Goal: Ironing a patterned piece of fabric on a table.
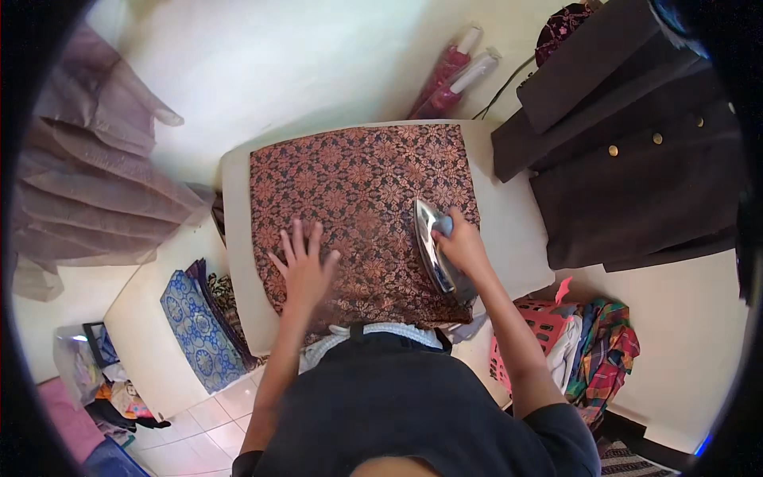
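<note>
A dark cloth with a copper floral pattern (pixel 350 183) lies spread over a pale padded ironing surface (pixel 513 230). My right hand (pixel 463 248) grips the handle of a silver clothes iron (pixel 429 242) at the cloth's right side. The iron is tilted, so its shiny metal side shows; whether its plate touches the cloth I cannot tell. On the left part of the cloth, my left hand (pixel 306 266) has its fingers spread, with nothing held in it. The near edge of the cloth reaches my waist.
Folded patterned cloths (pixel 203 330) lie at the left. A sheer mauve garment (pixel 95 175) hangs at the far left, a dark jacket with gold buttons (pixel 636 159) at the right. Behind stand wrapped red rolls (pixel 445 83). A red basket (pixel 528 326) holds clothes at lower right.
</note>
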The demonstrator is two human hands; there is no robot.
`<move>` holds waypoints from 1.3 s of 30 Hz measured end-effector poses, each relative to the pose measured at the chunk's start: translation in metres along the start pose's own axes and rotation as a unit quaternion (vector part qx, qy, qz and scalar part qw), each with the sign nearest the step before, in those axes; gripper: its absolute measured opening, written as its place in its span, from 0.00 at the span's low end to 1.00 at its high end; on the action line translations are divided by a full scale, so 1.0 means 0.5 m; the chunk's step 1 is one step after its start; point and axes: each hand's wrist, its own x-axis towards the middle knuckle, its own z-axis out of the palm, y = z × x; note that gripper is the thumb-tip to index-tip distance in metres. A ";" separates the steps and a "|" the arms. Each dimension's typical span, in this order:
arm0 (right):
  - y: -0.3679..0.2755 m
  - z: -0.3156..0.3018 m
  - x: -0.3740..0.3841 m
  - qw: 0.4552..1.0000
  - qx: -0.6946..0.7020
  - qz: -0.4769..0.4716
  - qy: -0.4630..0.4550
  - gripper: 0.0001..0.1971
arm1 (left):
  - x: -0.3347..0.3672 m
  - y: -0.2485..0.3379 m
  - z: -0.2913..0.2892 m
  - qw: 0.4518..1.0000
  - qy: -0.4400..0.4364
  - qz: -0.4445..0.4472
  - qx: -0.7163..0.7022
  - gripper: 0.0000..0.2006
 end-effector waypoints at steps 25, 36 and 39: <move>-0.086 0.066 0.061 0.998 0.026 -0.035 0.051 0.24 | -0.171 -0.021 -0.003 0.969 0.000 0.244 0.047 0.31; -0.119 0.139 -0.114 0.997 0.034 -0.044 -0.059 0.25 | -0.141 -0.041 -0.048 0.984 -0.132 0.116 0.041 0.49; -0.178 0.154 -0.142 0.999 0.017 -0.042 -0.030 0.23 | -0.152 -0.067 -0.027 0.988 -0.080 0.128 0.025 0.54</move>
